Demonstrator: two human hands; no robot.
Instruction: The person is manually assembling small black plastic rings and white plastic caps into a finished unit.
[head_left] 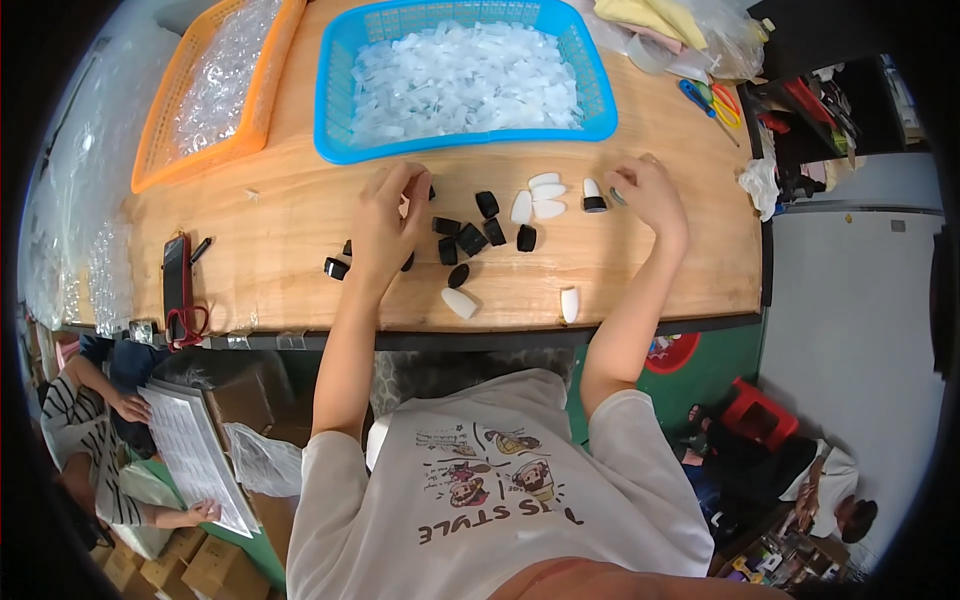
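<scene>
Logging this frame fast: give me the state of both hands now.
Left hand: fingers curled over the small black plastic caps; what it grips cannot be told.
Right hand: fingers bent, pinching a small greyish piece.

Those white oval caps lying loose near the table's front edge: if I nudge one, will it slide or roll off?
The white oval caps look small, smooth, probably light plastic, so a nudge would likely send one skidding. Lying on their sides, they may roll. The wooden table shows no raised lip at the front, so one could go over.
</scene>
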